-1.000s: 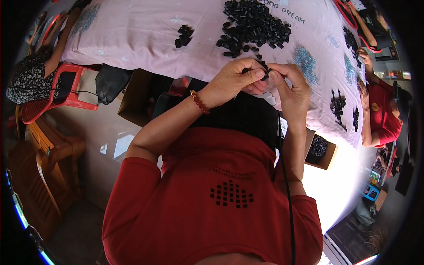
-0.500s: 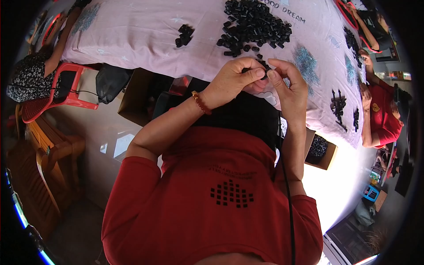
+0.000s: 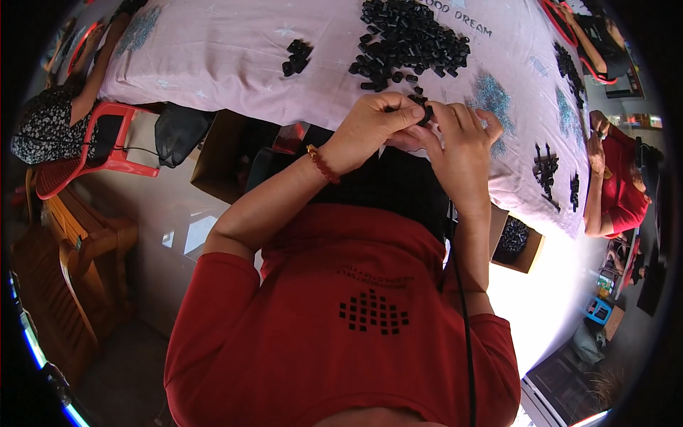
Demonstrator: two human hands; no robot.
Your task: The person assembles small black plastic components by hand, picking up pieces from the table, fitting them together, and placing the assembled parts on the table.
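Note:
A small black part sits between my two hands at the near edge of the table. My left hand, with a beaded red bracelet on its wrist, is closed and pinches the part between thumb and curled fingers. From the other side, my right hand presses its bent fingertips against the same part, its little-finger side turned outward. Fingers hide most of the part, so its exact kind cannot be made out. Just beyond my hands lies a large heap of short black plastic pieces on the pale pink cloth.
Left of the heap is a small cluster of black pieces. Branched black pieces lie toward the right edge. Below the table stand an open carton and a box of black pieces. Co-workers sit left and right, one in red.
My right hand has turned, its fingers now bent across the part where the thumb and forefinger had been. My left hand has hardly moved. The co-worker in red at right has shifted their hands.

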